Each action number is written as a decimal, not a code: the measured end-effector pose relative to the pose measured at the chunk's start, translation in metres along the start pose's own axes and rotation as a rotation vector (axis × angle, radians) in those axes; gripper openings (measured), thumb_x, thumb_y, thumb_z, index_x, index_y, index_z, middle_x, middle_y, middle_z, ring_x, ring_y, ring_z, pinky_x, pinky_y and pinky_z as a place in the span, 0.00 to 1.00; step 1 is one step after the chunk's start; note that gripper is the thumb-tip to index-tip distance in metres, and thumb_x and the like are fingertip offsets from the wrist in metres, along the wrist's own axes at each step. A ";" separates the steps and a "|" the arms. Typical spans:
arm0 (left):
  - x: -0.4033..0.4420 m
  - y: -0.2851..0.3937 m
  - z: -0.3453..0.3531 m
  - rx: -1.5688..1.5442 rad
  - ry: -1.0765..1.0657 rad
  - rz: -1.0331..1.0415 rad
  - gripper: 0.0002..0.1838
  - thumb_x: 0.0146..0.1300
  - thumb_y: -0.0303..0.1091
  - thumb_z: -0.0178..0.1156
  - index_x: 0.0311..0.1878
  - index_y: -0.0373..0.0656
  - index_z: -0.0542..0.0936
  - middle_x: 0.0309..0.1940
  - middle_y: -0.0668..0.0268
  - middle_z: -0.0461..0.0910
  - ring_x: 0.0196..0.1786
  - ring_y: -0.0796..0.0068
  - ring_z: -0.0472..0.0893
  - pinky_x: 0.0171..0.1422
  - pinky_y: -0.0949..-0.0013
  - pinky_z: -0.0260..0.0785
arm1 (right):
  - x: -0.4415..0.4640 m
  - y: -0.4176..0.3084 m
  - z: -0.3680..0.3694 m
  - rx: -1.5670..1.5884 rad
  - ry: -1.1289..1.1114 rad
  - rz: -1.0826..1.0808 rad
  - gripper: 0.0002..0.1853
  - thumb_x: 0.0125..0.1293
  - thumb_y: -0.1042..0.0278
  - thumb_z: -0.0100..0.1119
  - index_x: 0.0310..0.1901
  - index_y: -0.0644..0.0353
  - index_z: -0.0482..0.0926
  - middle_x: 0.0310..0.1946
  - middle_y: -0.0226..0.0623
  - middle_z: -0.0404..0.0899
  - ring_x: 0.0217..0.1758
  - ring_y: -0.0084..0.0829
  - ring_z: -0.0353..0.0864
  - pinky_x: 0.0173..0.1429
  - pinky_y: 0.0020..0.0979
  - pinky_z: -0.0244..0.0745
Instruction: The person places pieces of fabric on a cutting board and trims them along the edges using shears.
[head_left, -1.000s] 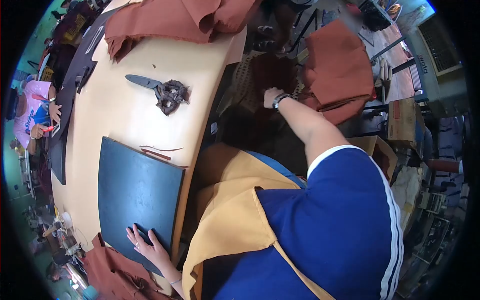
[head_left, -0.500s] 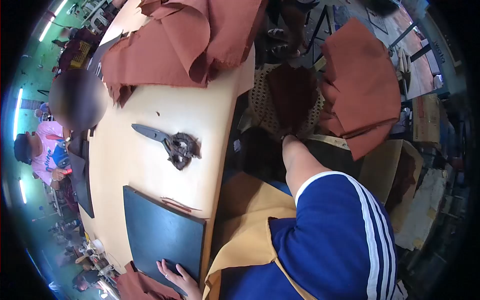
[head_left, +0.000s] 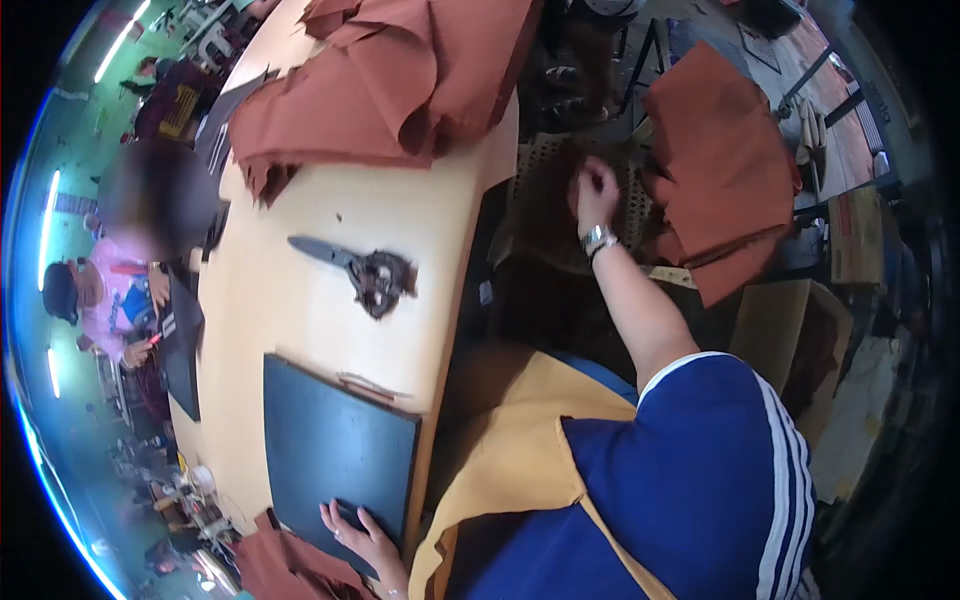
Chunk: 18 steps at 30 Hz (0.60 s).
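Hands well apart: left hand (head_left: 362,537) spread flat on the dark board (head_left: 335,440) at the table (head_left: 285,305) edge, right hand (head_left: 596,192) curled over the lattice basket (head_left: 636,205), can't tell if gripping. Rust cloth (head_left: 285,565) and thin strips (head_left: 372,385) flank the board, long axis along the edge; scissors (head_left: 348,263) point away from it. Dark brown cloth (head_left: 548,185) in basket, dark reddish material (head_left: 815,355) in cardboard box (head_left: 765,335).

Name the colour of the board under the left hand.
Board: dark blue-grey, best in head view.
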<state>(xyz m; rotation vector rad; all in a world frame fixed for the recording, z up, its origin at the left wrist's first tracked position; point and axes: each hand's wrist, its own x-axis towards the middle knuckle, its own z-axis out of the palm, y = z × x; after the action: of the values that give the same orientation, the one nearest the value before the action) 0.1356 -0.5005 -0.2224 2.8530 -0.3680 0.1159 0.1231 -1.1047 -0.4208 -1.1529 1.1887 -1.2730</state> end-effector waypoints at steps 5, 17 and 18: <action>-0.002 -0.008 0.005 0.015 0.033 -0.026 0.27 0.68 0.44 0.53 0.65 0.38 0.68 0.71 0.49 0.60 0.72 0.50 0.61 0.72 0.51 0.50 | -0.032 -0.200 0.080 0.697 -0.228 -0.425 0.11 0.63 0.78 0.59 0.47 0.61 0.76 0.34 0.28 0.77 0.33 0.17 0.75 0.37 0.22 0.74; -0.028 -0.041 0.018 -0.804 0.477 -0.177 0.30 0.77 0.44 0.39 0.74 0.35 0.52 0.73 0.53 0.54 0.76 0.59 0.54 0.79 0.60 0.42 | -0.338 -0.174 0.037 0.238 -2.128 -1.259 0.13 0.53 0.69 0.62 0.42 0.49 0.79 0.40 0.31 0.78 0.48 0.36 0.77 0.65 0.47 0.65; -0.032 -0.050 0.024 -0.780 0.519 -0.197 0.31 0.76 0.43 0.42 0.74 0.34 0.53 0.73 0.52 0.55 0.76 0.59 0.54 0.78 0.59 0.43 | -0.334 -0.173 0.033 0.234 -2.141 -1.151 0.13 0.53 0.70 0.61 0.42 0.50 0.80 0.39 0.31 0.78 0.49 0.36 0.77 0.65 0.48 0.65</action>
<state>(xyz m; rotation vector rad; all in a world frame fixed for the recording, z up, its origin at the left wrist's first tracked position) 0.1187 -0.4526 -0.2610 1.9773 -0.0042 0.5295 0.1589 -0.7701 -0.2486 -1.9602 -1.2828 -0.1382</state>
